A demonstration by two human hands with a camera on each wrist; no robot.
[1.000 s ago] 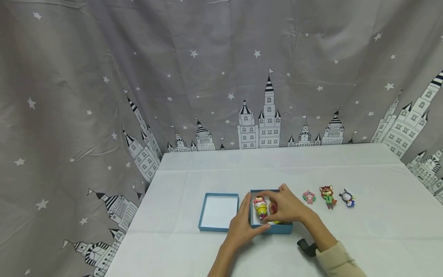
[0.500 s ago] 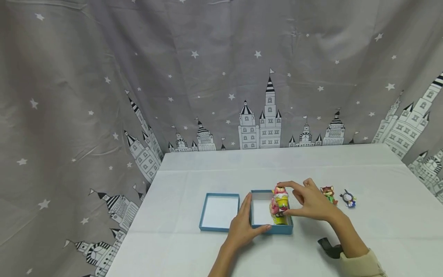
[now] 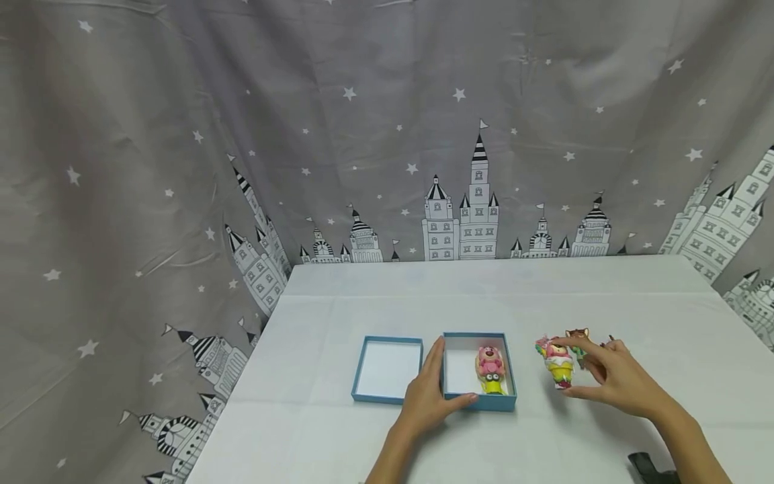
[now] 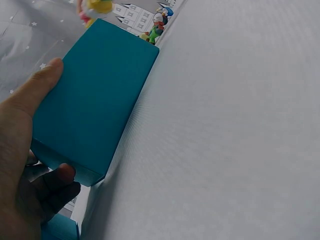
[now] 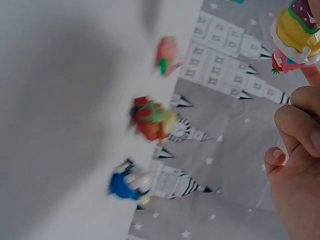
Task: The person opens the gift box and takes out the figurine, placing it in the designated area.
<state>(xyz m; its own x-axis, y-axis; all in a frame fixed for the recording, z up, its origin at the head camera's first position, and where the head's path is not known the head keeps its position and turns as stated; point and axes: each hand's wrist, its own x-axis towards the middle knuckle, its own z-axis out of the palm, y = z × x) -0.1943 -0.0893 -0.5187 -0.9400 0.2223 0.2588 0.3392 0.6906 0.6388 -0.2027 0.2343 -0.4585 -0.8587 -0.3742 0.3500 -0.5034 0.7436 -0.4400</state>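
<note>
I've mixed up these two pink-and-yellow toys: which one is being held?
The white-trimmed figure, pinched in the right hand. The other figure, with round eyes on its lower half, is inside the blue box.

You have one box [image 3: 497,403], one tray [image 3: 387,370], five figurines [image 3: 490,363]: one boxed, one held, three nearer the table's [image 3: 484,289] right edge.

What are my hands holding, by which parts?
Right hand: pink-yellow figurine, by top and base. Left hand: blue rectangular box, by left and near walls.
</note>
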